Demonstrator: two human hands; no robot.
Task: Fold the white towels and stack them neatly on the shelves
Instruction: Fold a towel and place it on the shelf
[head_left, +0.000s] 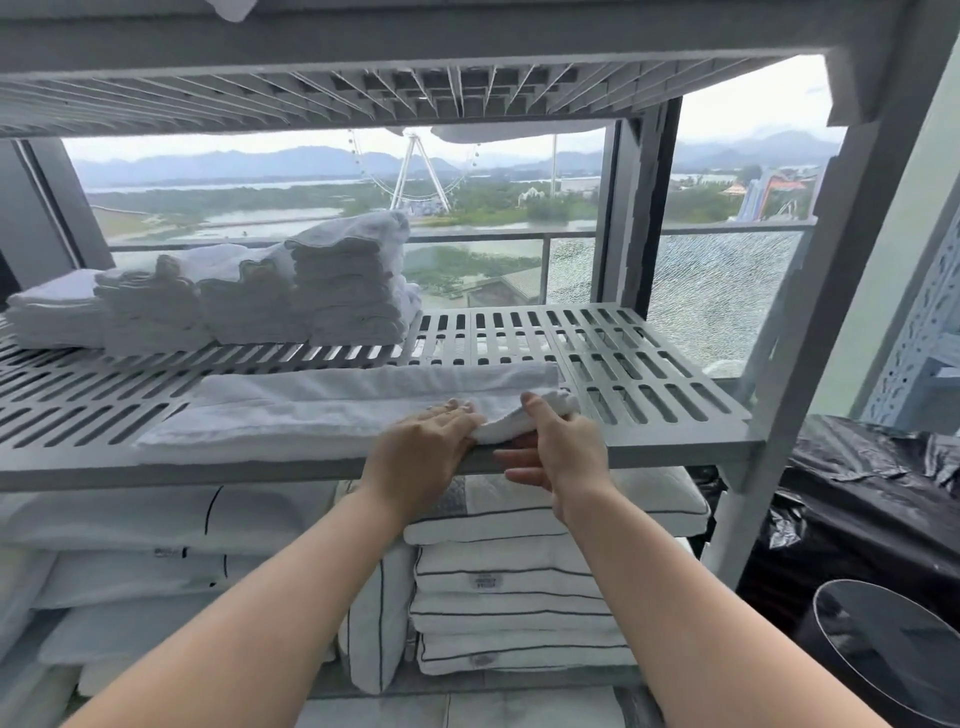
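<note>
Me: While my right hand (561, 447) pinches the end of the towel (322, 410), thumb on top, my left hand (421, 452) presses flat beside it.
Spotter: Where's it lying?
Me: Front of the slatted shelf (649, 364). I'd fold edge-to-edge, then smooth.

Long folded white towel (322, 410) lies along the front of the slatted grey shelf (675, 451). Left hand (422, 453) rests on it; right hand (563, 451) pinches its right end, thumb on top. Folded towel stacks (249, 299) back left.
</note>
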